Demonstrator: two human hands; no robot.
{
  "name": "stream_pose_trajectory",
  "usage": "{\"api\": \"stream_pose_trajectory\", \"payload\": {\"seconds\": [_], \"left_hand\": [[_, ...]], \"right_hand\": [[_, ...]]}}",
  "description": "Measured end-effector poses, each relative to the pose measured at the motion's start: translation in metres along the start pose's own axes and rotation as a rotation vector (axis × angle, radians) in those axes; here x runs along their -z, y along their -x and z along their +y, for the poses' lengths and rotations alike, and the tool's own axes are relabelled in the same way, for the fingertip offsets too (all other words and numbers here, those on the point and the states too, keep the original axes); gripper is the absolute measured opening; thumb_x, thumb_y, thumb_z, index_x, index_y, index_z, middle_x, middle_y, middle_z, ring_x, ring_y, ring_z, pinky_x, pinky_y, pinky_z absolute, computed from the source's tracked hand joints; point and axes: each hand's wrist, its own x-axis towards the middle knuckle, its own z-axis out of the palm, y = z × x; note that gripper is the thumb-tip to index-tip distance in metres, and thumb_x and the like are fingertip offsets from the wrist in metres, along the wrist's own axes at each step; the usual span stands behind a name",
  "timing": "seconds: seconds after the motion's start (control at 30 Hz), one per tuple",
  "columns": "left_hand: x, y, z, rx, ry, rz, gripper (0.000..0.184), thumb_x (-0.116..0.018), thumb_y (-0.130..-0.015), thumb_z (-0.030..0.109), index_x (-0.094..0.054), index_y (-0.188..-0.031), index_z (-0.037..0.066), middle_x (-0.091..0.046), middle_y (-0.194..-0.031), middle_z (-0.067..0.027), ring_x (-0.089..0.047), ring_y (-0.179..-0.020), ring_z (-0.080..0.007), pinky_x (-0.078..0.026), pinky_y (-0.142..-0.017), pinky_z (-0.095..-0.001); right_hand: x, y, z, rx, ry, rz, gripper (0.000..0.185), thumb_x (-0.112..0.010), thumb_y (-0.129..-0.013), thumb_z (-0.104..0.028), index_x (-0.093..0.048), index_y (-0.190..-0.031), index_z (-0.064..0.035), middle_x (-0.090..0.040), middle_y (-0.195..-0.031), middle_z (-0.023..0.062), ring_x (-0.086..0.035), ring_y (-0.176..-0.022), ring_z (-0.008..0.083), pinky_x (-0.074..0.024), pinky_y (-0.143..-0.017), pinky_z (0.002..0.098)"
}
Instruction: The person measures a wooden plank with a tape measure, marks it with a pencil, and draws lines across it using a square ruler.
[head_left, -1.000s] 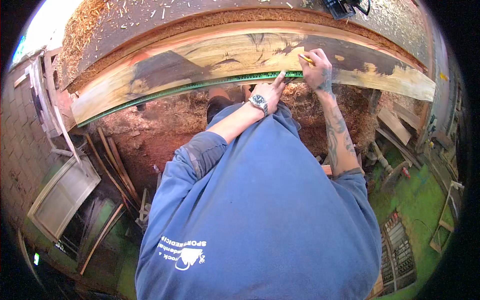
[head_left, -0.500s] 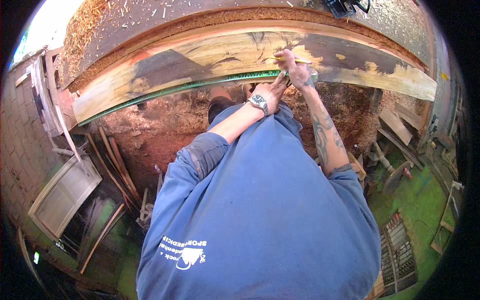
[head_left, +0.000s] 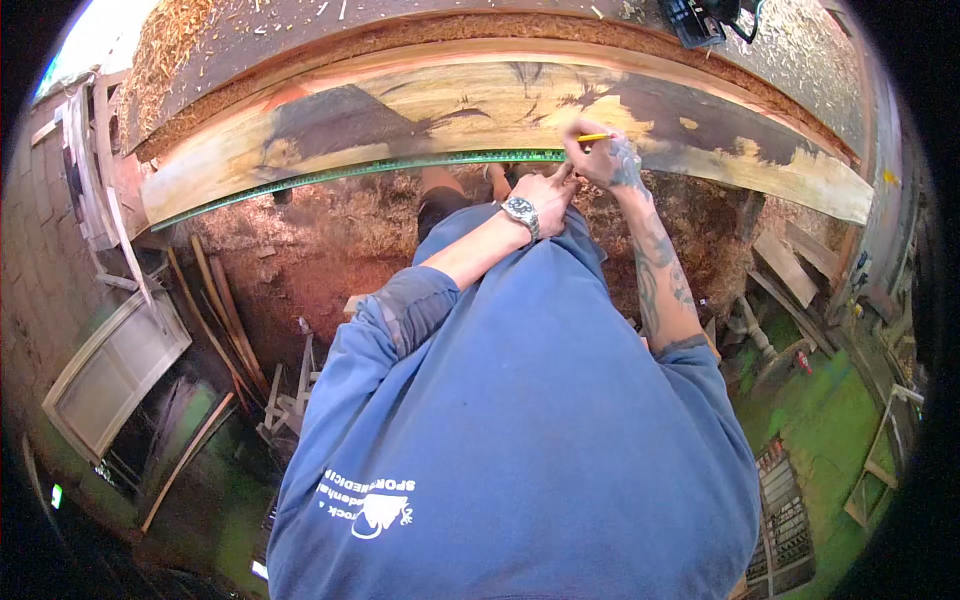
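A long wooden board (head_left: 450,105), pale with dark stained patches, lies across in front of me. Along its near edge stretches a green tape measure (head_left: 330,172), running from the far left to my hands. My left hand (head_left: 545,195), with a wristwatch, is closed at the board's near edge, its fingertips at the tape's right end; the grip itself is partly hidden. My right hand (head_left: 605,165) pinches a yellow pencil (head_left: 594,137) just over the board, touching or very near my left fingertips. Its fingers are slightly blurred.
Behind the board is a surface with wood shavings (head_left: 170,60) and a black device (head_left: 692,22) with a cable. A framed panel (head_left: 118,375) and long wood strips (head_left: 225,310) stand at left. Offcuts (head_left: 785,268) lie at right, near a slatted grate (head_left: 785,520).
My right hand has turned and drawn slightly nearer, with the pencil shifting a little right and down. My left hand has slid slightly down from the board's edge.
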Motion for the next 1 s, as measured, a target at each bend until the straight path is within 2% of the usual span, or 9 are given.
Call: {"api": "stream_pose_trajectory", "payload": {"seconds": [0.1, 0.33, 0.43, 0.73, 0.83, 0.87, 0.9, 0.97, 1.0], "left_hand": [[-0.001, -0.002, -0.003, 0.015, 0.017, -0.041, 0.05, -0.065, -0.071, 0.02, -0.063, -0.12, 0.009, -0.059, -0.127, -0.0166, -0.07, -0.077, -0.0332, -0.058, -0.069, -0.047], [0.008, -0.005, 0.0, 0.068, -0.035, -0.143, 0.04, -0.065, -0.072, 0.022, -0.065, -0.109, 0.005, -0.063, -0.116, -0.0153, -0.07, -0.078, -0.0325, -0.058, -0.067, -0.0469], [0.006, -0.001, -0.002, 0.037, 0.016, -0.016, 0.036, -0.065, -0.073, 0.022, -0.065, -0.104, 0.003, -0.063, -0.113, -0.015, -0.07, -0.078, -0.0329, -0.058, -0.067, -0.0465], [0.004, -0.001, -0.007, 0.036, -0.005, -0.082, 0.038, -0.065, -0.073, 0.021, -0.065, -0.106, 0.003, -0.064, -0.113, -0.0156, -0.07, -0.079, -0.0333, -0.058, -0.067, -0.0455], [0.007, -0.002, -0.005, 0.051, -0.004, -0.099, 0.041, -0.066, -0.071, 0.023, -0.066, -0.107, 0.003, -0.065, -0.115, -0.0164, -0.07, -0.083, -0.0318, -0.058, -0.068, -0.0451], [0.018, -0.007, 0.001, 0.124, 0.013, -0.236, 0.043, -0.067, -0.071, 0.024, -0.067, -0.109, 0.004, -0.066, -0.112, -0.0181, -0.07, -0.082, -0.0322, -0.059, -0.07, -0.0446], [-0.008, -0.012, -0.01, 0.088, -0.057, -0.258, 0.036, -0.068, -0.072, 0.028, -0.07, -0.1, 0.005, -0.069, -0.106, -0.0176, -0.071, -0.084, -0.032, -0.059, -0.072, -0.0447], [0.028, -0.009, 0.003, 0.209, -0.005, -0.396, 0.029, -0.069, -0.073, 0.032, -0.075, -0.09, 0.008, -0.074, -0.096, -0.0149, -0.071, -0.094, -0.0283, -0.058, -0.079, -0.0431], [0.024, -0.01, 0.001, 0.162, -0.052, -0.366, 0.031, -0.07, -0.073, 0.031, -0.075, -0.094, 0.008, -0.073, -0.108, -0.0153, -0.071, -0.099, -0.0271, -0.058, -0.082, -0.0413]], "right_hand": [[-0.001, 0.001, 0.005, 0.048, -0.089, 0.016, 0.011, -0.065, -0.085, -0.017, -0.068, -0.087, -0.0073, -0.07, -0.076, 0.0146, -0.07, -0.07, 0.0321, -0.055, -0.063, 0.0406], [-0.003, -0.001, 0.011, 0.146, 0.036, -0.06, 0.01, -0.066, -0.084, -0.02, -0.067, -0.087, -0.0102, -0.07, -0.078, 0.0133, -0.07, -0.073, 0.0333, -0.0548, -0.064, 0.0428], [-0.004, -0.001, 0.015, 0.155, 0.082, -0.056, 0.011, -0.067, -0.085, -0.021, -0.066, -0.089, -0.0103, -0.07, -0.079, 0.0131, -0.07, -0.074, 0.0338, -0.0548, -0.065, 0.0429], [-0.003, -0.003, 0.007, 0.162, 0.056, -0.148, 0.013, -0.068, -0.085, -0.019, -0.067, -0.09, -0.0069, -0.07, -0.081, 0.0135, -0.07, -0.075, 0.0295, -0.0544, -0.067, 0.0403], [0.0, -0.002, 0.006, 0.149, 0.136, -0.169, 0.014, -0.068, -0.087, -0.023, -0.066, -0.092, -0.01, -0.07, -0.08, 0.0125, -0.069, -0.078, 0.0332, -0.0547, -0.067, 0.0424], [0.004, 0.0, 0.002, 0.262, 0.165, -0.086, 0.014, -0.07, -0.086, -0.022, -0.067, -0.093, -0.0106, -0.069, -0.082, 0.0121, -0.069, -0.079, 0.0326, -0.0546, -0.067, 0.0414], [-0.004, -0.002, 0.013, 0.313, 0.177, -0.077, 0.013, -0.071, -0.086, -0.022, -0.068, -0.093, -0.0113, -0.07, -0.085, 0.0118, -0.068, -0.079, 0.0323, -0.0542, -0.067, 0.0405], [-0.006, -0.001, 0.003, 0.173, 0.096, -0.143, 0.011, -0.071, -0.088, -0.019, -0.068, -0.093, -0.0104, -0.07, -0.085, 0.0117, -0.068, -0.078, 0.0316, -0.0535, -0.069, 0.0398], [-0.006, -0.003, 0.003, 0.271, 0.169, -0.091, 0.011, -0.07, -0.089, -0.019, -0.069, -0.094, -0.0098, -0.071, -0.087, 0.0116, -0.069, -0.079, 0.0299, -0.0537, -0.07, 0.0403]]}}
